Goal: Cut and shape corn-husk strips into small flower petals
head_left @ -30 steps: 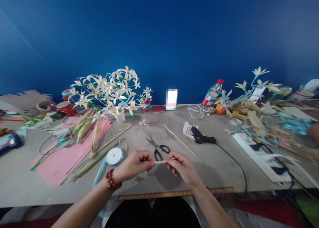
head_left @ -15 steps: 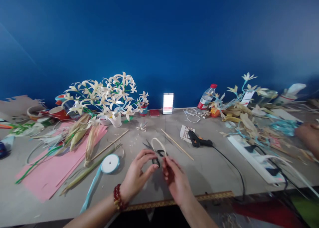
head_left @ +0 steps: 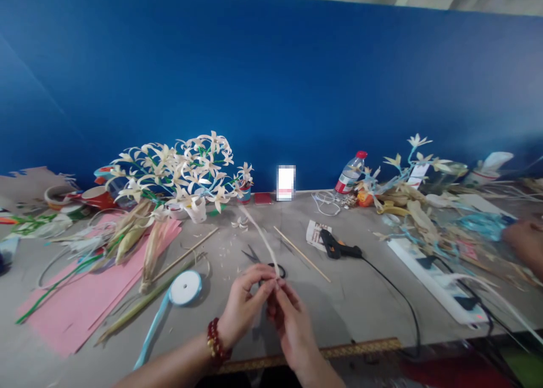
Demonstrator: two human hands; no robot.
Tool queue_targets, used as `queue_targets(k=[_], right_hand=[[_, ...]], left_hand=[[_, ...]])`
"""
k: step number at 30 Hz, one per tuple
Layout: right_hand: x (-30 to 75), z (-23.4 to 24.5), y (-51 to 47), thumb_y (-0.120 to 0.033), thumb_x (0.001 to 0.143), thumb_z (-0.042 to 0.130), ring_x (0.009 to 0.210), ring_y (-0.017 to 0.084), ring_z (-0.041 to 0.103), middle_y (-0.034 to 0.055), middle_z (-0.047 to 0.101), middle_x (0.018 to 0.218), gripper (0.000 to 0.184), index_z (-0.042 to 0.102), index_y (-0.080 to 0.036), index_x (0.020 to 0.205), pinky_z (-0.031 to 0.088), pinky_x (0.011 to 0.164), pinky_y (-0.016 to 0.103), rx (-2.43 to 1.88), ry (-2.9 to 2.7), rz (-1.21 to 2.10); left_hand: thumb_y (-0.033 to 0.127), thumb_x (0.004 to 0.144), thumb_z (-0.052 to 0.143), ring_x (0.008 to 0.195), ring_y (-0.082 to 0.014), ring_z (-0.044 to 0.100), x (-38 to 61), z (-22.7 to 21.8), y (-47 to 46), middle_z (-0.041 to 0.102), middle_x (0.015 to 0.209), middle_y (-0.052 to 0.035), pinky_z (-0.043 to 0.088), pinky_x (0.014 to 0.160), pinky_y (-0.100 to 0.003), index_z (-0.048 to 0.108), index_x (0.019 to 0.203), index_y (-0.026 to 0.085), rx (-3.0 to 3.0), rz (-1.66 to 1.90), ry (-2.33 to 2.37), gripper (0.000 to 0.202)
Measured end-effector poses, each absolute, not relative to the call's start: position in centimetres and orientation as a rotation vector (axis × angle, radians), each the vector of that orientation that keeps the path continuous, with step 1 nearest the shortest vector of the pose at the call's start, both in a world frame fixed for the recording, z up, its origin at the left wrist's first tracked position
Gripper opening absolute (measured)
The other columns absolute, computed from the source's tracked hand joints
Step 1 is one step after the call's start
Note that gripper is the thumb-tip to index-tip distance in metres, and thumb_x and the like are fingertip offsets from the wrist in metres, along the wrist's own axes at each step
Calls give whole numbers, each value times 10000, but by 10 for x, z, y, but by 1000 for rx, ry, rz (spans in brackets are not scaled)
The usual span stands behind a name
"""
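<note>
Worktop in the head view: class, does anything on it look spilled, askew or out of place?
Mostly the loose pale scraps strewn on the worktop left of the scissors, like untidied litter. The red-capped bottle also appears to lean right, though lens distortion may cause that. I see no spill.

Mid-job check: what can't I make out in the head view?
Head view:
Pale strip, near end: hidden where left hand and right hand meet.
Scissors: handles partly behind the left hand.
Co-worker's hand: blurred, cut off by the right edge.
Bright panel: content pixelated.
</note>
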State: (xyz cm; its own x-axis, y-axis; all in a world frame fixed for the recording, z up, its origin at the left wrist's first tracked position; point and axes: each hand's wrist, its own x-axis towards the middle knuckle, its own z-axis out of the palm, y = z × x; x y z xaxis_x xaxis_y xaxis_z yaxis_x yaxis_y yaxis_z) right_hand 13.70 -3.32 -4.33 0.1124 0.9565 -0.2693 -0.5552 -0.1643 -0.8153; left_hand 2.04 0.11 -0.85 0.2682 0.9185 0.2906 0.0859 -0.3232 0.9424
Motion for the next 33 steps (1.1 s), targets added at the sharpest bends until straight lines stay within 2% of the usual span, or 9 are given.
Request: queue_targets(k=[4, 8, 10, 13, 21, 24, 27, 30, 33], right_hand=[[170, -33, -17, -504, 778, 705, 622, 160, 579, 27, 659, 759, 365, 706, -188, 961, 465, 555, 259, -1158, -1175, 1406], [229, -18, 25, -329, 913, 550, 825, 207, 646, 74, 687, 986, 185, 665, -201, 982, 463, 711, 286, -1674, -1980, 452], [247, -18, 44, -249, 906, 548, 892, 225, 655, 95, 684, 993, 120, 641, -191, 952, 448, 708, 276, -1991, -2135, 38], [254, -24, 60, -162, 861, 568, 800, 229, 673, 100, 700, 868, 84, 627, -179, 803, 408, 623, 266, -2070, -2165, -40], [269, -30, 73, -232, 839, 545, 685, 224, 657, 78, 710, 747, 92, 594, -202, 768, 370, 558, 275, -2037, -1961, 41], [273, -28, 72, -293, 784, 602, 573, 199, 614, 32, 669, 652, 84, 571, -216, 774, 405, 523, 272, -1740, -1633, 482], [252, -22, 58, -391, 750, 666, 446, 135, 502, -6, 633, 663, 217, 574, -218, 844, 360, 426, 238, -1396, -1322, 913], [213, -16, 40, -425, 827, 631, 413, 94, 411, -36, 577, 594, 227, 602, -204, 871, 283, 409, 209, -1259, -1343, 1243], [181, -12, 31, -465, 884, 581, 455, 96, 410, -47, 532, 570, 273, 631, -198, 862, 299, 443, 207, -1178, -1490, 1380]], left_hand=[[311, 920, 558, 854, -185, 625, 14, -4, 7, 673, 876, -74, 486, 814, -298, 670, 797, 157, 1594, 1158, 961, 226], [412, 906, 556, 557, -105, 490, 7, -10, 17, 537, 598, 20, 404, 553, -213, 618, 812, 153, 1394, 1091, 1018, 282], [466, 880, 574, 489, -81, 403, 8, -17, 22, 471, 552, 50, 319, 469, -188, 604, 822, 150, 1309, 1054, 1019, 323], [512, 859, 585, 483, -66, 361, 11, -28, 28, 448, 574, 60, 275, 451, -178, 601, 845, 144, 1249, 1043, 986, 369], [459, 806, 669, 560, -78, 453, 7, -39, 34, 532, 678, 32, 377, 528, -193, 619, 952, 138, 1206, 1075, 948, 356], [487, 778, 692, 551, -84, 472, 3, -41, 37, 543, 650, 30, 393, 531, -202, 632, 908, 138, 1194, 1060, 959, 377], [525, 766, 693, 527, -83, 473, 2, -42, 40, 536, 611, 36, 385, 519, -201, 629, 846, 140, 1189, 1061, 966, 398], [546, 764, 682, 493, -76, 445, 2, -40, 40, 515, 579, 48, 367, 501, -198, 612, 798, 145, 1189, 1071, 988, 409], [553, 772, 664, 468, -73, 409, 2, -37, 39, 490, 555, 55, 339, 474, -194, 602, 762, 145, 1216, 1046, 1028, 413]])
